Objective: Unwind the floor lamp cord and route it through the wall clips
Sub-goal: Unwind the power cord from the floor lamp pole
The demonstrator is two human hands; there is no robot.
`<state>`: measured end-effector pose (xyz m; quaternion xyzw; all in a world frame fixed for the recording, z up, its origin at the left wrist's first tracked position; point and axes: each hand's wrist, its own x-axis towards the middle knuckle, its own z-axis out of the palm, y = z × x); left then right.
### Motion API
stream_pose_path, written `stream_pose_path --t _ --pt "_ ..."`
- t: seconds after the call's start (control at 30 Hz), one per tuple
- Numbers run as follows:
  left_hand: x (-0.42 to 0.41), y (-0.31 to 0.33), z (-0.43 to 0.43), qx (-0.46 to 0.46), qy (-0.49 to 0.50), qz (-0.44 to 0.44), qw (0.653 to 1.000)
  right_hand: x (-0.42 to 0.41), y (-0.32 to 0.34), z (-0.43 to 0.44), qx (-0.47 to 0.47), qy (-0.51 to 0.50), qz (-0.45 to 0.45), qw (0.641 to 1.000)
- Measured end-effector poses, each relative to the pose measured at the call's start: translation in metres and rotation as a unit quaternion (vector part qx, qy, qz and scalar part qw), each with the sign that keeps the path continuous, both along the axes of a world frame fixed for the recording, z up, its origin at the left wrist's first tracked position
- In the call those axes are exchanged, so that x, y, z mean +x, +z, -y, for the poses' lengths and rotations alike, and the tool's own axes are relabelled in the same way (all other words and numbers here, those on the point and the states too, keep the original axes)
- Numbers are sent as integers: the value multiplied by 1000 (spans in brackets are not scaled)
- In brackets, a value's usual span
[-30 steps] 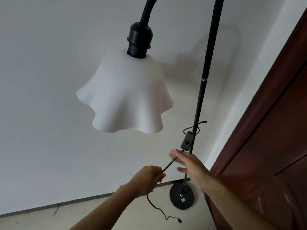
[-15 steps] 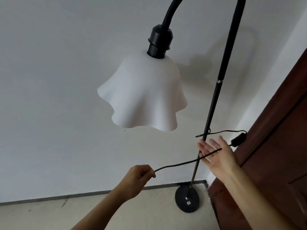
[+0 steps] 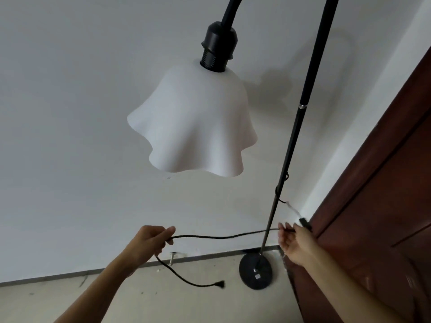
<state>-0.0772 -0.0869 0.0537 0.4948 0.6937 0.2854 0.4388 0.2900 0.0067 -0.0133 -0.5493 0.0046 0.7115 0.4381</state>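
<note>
Wall (image 3: 70, 113): pale, fills my frame's left and centre. Door (image 3: 384, 206): dark red-brown, right edge. Lamp shade (image 3: 193, 127): white, wavy, upper centre. Pole (image 3: 291, 148): black, running down to a round base (image 3: 255, 271) lower centre-right. Cord (image 3: 221, 236): black, still looped on the pole, stretched between my hands. Left hand (image 3: 149, 243), lower centre: clenched on the cord; plug (image 3: 220, 284) dangles below it. Right hand (image 3: 295, 243): fingers pinching the cord beside the blurred switch (image 3: 304, 222).

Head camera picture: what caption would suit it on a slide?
Two hands stretch a floor lamp's black cord sideways, left hand gripping it, right hand by the pole, plug dangling.
</note>
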Motion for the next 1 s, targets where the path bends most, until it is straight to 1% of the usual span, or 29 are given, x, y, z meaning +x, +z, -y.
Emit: stream_pose_path --t 0.07,0.1,0.17,0.23,0.27,0.3,0.37,0.4,0.43,0.5,0.57,0.6,0.67,0.73,0.8,0.87,0.93,1.0 --pt "0 -7 1 4 -1 -15 1000 6 -25 13 -40 101 44 993" --pt "3 -8 1 9 0 -14 1000 7 -35 19 -54 170 78 981" --pt "9 -10 -3 23 8 0 1000 8 -46 26 -64 291 155 942" --pt "15 -10 -10 31 13 17 999 10 -46 21 -47 367 268 889" --pt "19 -11 -13 30 11 25 999 11 -43 14 -18 374 334 865" --pt "23 -12 -16 26 6 32 999 12 -37 3 28 352 397 847" --pt "30 -16 -22 17 -5 39 999 13 -17 -24 145 256 508 809" --pt "34 -18 -24 12 -7 41 999 12 -1 -37 205 206 538 791" --pt "37 -20 -26 9 -6 40 999 10 17 -47 262 162 540 783" --pt "41 -24 -30 5 0 35 999 2 52 -65 356 126 509 773" --pt "43 -23 -33 6 5 27 1000 -11 80 -81 408 126 484 764" --pt "43 -22 -35 8 7 21 1000 -16 90 -88 425 128 466 766" --pt "43 -20 -34 11 20 11 1000 -26 108 -101 442 124 420 783" --pt "42 -17 -30 13 44 6 999 -29 119 -112 436 125 360 815" --pt "41 -14 -24 12 69 2 998 -31 125 -118 426 153 312 835" --pt "44 -14 -18 11 103 2 995 -33 128 -121 421 191 297 835" --pt "49 -16 -8 9 146 11 989 -36 129 -123 429 225 312 817" --pt "55 -19 8 6 186 26 982 -44 129 -119 441 238 309 808"
